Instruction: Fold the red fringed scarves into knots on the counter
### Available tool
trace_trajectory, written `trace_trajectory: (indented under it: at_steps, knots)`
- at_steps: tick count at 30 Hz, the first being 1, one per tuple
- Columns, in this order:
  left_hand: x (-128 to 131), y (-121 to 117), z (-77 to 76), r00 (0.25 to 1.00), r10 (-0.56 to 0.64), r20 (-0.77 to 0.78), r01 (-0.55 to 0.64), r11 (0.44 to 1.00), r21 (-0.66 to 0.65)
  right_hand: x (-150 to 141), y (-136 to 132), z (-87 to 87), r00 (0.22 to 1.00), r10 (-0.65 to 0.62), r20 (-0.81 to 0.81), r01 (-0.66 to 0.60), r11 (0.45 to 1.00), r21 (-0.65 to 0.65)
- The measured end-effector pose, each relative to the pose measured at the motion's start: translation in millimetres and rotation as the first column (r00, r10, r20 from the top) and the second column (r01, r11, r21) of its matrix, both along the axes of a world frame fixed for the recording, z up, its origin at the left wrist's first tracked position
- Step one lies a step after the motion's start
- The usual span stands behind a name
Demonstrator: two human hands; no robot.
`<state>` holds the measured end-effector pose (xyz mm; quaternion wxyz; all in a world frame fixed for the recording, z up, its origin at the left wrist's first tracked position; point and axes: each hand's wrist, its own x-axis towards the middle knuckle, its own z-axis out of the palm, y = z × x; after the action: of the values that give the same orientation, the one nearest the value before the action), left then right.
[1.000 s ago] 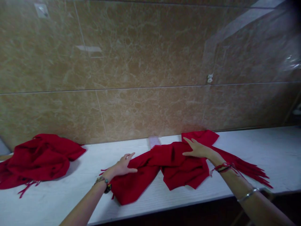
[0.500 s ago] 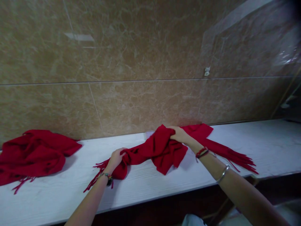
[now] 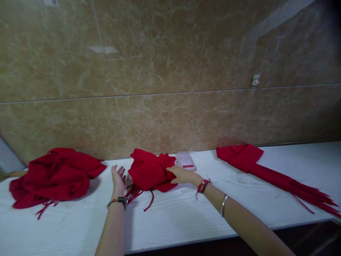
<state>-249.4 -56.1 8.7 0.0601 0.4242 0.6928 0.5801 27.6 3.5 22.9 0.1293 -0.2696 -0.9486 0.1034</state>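
Note:
A bunched red scarf [image 3: 149, 171] lies between my hands on the white wood-grain surface, its fringe hanging toward the front left. My right hand [image 3: 183, 175] grips its right edge between thumb and fingers. Just left of the scarf, my left hand [image 3: 119, 179] is open, fingers apart and palm turned toward the cloth; it holds nothing.
A heap of red fringed cloth [image 3: 58, 176] sits at the left. On the right lies a folded red scarf [image 3: 247, 161] with its fringe toward the front edge. A phone-like flat object [image 3: 188, 163] lies near the tiled wall [image 3: 170, 121].
The middle scarf has been drawn left into a compact bundle, uncovering the flat phone-like object. My left hand has let go of it; my right hand moved left with it. The view has shifted.

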Motion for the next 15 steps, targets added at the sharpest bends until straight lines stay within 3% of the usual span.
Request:
trace_trajectory:
  at_steps: [2,4,6,8,10,15]
  knots:
    - [10,1,1.4,0.997,0.022,-0.068,-0.018,0.998,0.063,6,7,-5.3,0.988,-0.006,-0.155,-0.005,0.998,-0.068]
    - [27,4,1.6,0.978,-0.08,-0.195,0.095,0.993,0.069,10,11,-9.6,0.941,-0.053,-0.336,0.003,0.989,-0.147]
    - [43,6,-0.1,0.891,-0.251,-0.379,0.263,0.964,-0.019,13,14,-17.6,0.883,-0.125,-0.453,0.034,0.978,-0.203]
    - [51,8,-3.1,0.778,-0.365,-0.511,0.338,0.929,-0.149,16,16,-28.9,0.825,-0.197,-0.53,0.079,0.968,-0.236]
    - [52,9,-5.8,0.737,-0.365,-0.569,0.3,0.931,-0.209,19,18,-39.3,0.769,-0.252,-0.587,0.115,0.959,-0.26]
    - [50,9,-4.7,0.765,-0.216,-0.607,0.155,0.976,-0.152,26,25,-46.3,0.72,-0.307,-0.622,0.104,0.935,-0.34]
